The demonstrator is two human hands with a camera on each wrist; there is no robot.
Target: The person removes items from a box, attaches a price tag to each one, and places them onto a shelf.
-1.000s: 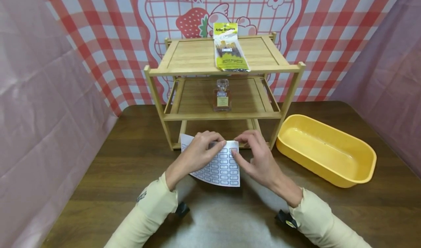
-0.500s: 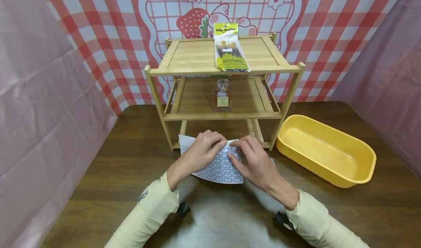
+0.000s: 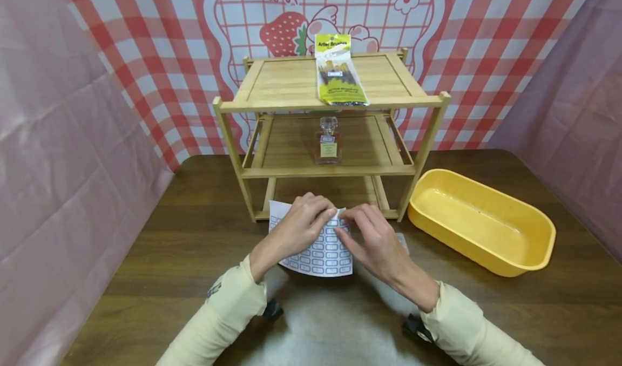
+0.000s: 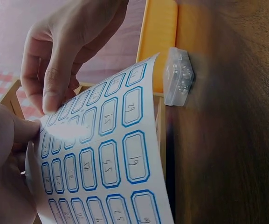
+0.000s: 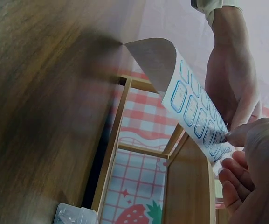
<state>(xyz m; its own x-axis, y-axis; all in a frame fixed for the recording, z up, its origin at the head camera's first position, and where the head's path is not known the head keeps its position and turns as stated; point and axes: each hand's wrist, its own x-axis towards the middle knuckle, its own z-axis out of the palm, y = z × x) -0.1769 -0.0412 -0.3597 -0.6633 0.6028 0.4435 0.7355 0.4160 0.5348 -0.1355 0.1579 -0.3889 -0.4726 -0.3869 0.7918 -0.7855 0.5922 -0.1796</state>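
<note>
A white sheet of blue-framed label stickers (image 3: 318,255), with handwritten numbers on them, is held up off the table before the shelf. My left hand (image 3: 302,224) grips its upper edge, thumb on the printed face. At the upper right corner my right hand (image 3: 373,239) has thumb and fingers closed on the sheet, the thumb over a label. The right wrist view shows the sheet (image 5: 190,109) bending, its far end curled. Whether a label is lifting under the right fingertips is hidden. A small clear plastic box (image 4: 178,79) with tiny bits inside lies beyond the sheet.
A three-tier wooden shelf (image 3: 389,101) stands behind the hands. It bears a yellow pack of artist brushes (image 3: 340,85) on top and a perfume bottle (image 3: 328,149) on the middle tier, each with a small label. At right sits a yellow plastic tub (image 3: 481,220).
My right hand has shifted left and slightly down, its fingers closing at the sheet's upper right corner. The sheet has tilted a little; my left hand keeps its grip. The clear box has come into sight.
</note>
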